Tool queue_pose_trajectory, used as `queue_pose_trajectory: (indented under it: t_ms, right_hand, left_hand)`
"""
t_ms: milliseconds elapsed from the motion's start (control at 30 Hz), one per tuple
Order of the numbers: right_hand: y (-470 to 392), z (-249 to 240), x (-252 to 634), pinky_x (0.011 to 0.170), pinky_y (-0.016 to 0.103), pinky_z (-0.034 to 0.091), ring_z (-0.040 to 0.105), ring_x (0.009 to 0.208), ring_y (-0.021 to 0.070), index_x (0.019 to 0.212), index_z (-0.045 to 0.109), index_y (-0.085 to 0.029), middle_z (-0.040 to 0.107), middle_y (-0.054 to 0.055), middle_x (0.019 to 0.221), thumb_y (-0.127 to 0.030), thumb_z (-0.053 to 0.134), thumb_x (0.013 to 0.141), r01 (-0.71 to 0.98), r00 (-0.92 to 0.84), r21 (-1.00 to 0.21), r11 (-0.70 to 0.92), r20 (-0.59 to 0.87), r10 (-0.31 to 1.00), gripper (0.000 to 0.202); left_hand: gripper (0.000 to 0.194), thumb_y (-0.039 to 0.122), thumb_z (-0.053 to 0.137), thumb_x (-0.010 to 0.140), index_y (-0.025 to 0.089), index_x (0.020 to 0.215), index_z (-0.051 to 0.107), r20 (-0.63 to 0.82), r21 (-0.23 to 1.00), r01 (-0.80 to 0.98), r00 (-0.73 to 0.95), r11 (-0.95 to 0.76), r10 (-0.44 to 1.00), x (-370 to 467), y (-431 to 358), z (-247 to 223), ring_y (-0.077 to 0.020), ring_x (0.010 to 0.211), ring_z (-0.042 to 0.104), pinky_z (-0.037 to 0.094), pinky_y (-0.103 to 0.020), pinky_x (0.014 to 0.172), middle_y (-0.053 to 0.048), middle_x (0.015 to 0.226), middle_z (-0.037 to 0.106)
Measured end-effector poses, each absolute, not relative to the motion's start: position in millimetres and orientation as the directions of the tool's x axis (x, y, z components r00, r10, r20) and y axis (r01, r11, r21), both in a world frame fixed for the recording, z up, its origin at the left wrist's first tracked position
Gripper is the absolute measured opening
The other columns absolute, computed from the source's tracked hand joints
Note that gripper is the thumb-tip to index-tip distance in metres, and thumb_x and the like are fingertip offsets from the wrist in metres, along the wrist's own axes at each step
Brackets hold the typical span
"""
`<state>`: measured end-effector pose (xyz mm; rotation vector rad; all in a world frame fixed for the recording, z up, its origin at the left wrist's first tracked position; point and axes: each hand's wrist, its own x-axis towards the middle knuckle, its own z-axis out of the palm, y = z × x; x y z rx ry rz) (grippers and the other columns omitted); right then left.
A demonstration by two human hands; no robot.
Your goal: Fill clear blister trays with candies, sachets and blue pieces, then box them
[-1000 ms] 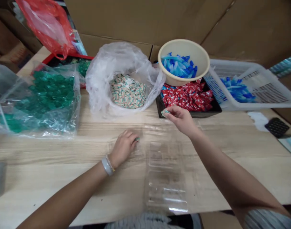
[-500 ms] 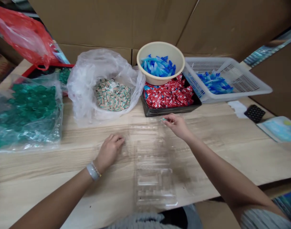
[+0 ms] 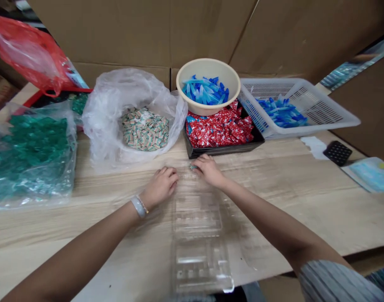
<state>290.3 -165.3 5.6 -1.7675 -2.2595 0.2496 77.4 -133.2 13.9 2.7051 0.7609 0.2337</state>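
Clear plastic trays [image 3: 198,251] lie in a row running from the table's front edge toward the black box. At the far end of this row my right hand [image 3: 205,168] pinches a small green-and-white piece between its fingertips. My left hand [image 3: 165,182] is beside it on the left, fingers bent together at the tray's edge; what they hold, if anything, is hidden. Behind my hands, a white plastic bag [image 3: 100,109] lies open around many small striped pieces [image 3: 145,129]. Red packets [image 3: 217,130] fill the black box [image 3: 226,150].
A cream bowl [image 3: 208,110] of blue sticks rests on the box. To its right is a white basket [image 3: 324,126] with more blue sticks. A bag of green pieces [image 3: 35,147] lies left. A black object [image 3: 337,152] and a blue picture [image 3: 369,173] are at right.
My right hand has moved left with the small piece. My left hand has moved right and away from me, so the two hands are closer together. The view has shifted slightly.
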Motion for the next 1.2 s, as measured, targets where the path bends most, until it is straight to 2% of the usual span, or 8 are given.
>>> queue_pose_trajectory:
  t_ms: [233,333,533,767,900,1000,1100,1200]
  right_hand:
    - [-162,3,277,0.076,0.030,0.031,0.044,0.089,0.0191,0.090,0.062,-0.020,0.056,0.005,0.094,-0.026,0.055,0.077,0.939,-0.164,-0.290,0.187,0.102,0.981,0.016]
    - [-165,4,281,0.076,0.031,0.032,0.047,0.088,0.0190,0.093,0.060,-0.019,0.057,0.005,0.093,-0.026,0.056,0.076,0.948,-0.142,-0.276,0.160,0.087,0.986,0.018]
    - [-167,0,283,0.075,0.031,0.034,0.051,0.084,0.0178,0.082,0.062,-0.018,0.058,0.005,0.086,-0.023,0.050,0.080,0.950,-0.127,-0.280,0.140,0.063,0.990,0.013]
    - [-166,-3,284,0.074,0.031,0.038,0.052,0.082,0.0178,0.087,0.061,-0.018,0.058,0.006,0.086,-0.022,0.053,0.078,0.917,-0.083,-0.382,0.116,0.101,0.991,0.013]
    - [-165,-7,282,0.073,0.030,0.041,0.053,0.079,0.0170,0.089,0.062,-0.018,0.058,0.006,0.084,-0.020,0.051,0.079,0.904,-0.083,-0.410,0.119,0.106,0.991,0.015]
    - [-164,-11,279,0.074,0.029,0.041,0.053,0.078,0.0167,0.088,0.063,-0.018,0.059,0.006,0.084,-0.019,0.049,0.080,0.914,-0.122,-0.376,0.150,0.097,0.988,0.016]
    - [-168,-4,276,0.074,0.030,0.041,0.053,0.078,0.0176,0.088,0.062,-0.017,0.059,0.007,0.084,-0.020,0.048,0.081,0.928,-0.152,-0.328,0.177,0.103,0.983,0.016]
    - [-167,21,268,0.068,0.028,0.042,0.053,0.074,0.0170,0.086,0.060,-0.016,0.058,0.007,0.080,-0.022,0.044,0.083,0.914,-0.163,-0.347,0.210,0.160,0.974,0.018]
  left_hand:
    - [0.016,0.020,0.045,0.079,0.018,0.089,0.057,0.052,0.359,0.490,0.839,-0.794,0.541,60,-128,18,-0.0207,0.095,0.045,0.040,-0.036,0.081,-0.008,0.102,0.051]
    - [0.021,0.024,0.046,0.080,0.019,0.098,0.056,0.080,0.383,0.470,0.841,-0.795,0.535,69,-124,18,-0.0210,0.098,0.045,0.039,-0.037,0.084,-0.008,0.106,0.051]
    - [0.037,0.030,0.043,0.083,0.016,0.117,0.048,0.104,0.365,0.391,0.885,-0.845,0.455,96,-116,7,-0.0230,0.108,0.039,0.033,-0.038,0.092,-0.009,0.117,0.049]
    - [0.041,0.031,0.041,0.083,0.015,0.120,0.045,0.089,0.352,0.423,0.873,-0.835,0.480,100,-110,1,-0.0222,0.110,0.038,0.033,-0.036,0.093,-0.010,0.119,0.047]
    - [0.047,0.034,0.042,0.083,0.012,0.124,0.041,0.086,0.298,0.414,0.886,-0.860,0.456,101,-109,-4,-0.0249,0.115,0.034,0.030,-0.037,0.095,-0.010,0.129,0.040]
    - [0.047,0.037,0.038,0.084,0.012,0.123,0.043,0.076,0.252,0.398,0.901,-0.882,0.428,104,-114,-6,-0.0257,0.115,0.035,0.029,-0.038,0.095,-0.010,0.129,0.042]
    - [0.048,0.040,0.040,0.083,0.013,0.122,0.044,0.118,0.263,0.400,0.890,-0.878,0.441,101,-116,2,-0.0254,0.114,0.037,0.032,-0.038,0.094,-0.010,0.128,0.043]
    - [0.044,0.038,0.041,0.083,0.015,0.120,0.047,0.229,0.334,0.451,0.813,-0.827,0.536,77,-97,15,-0.0228,0.112,0.040,0.033,-0.036,0.094,-0.009,0.124,0.047]
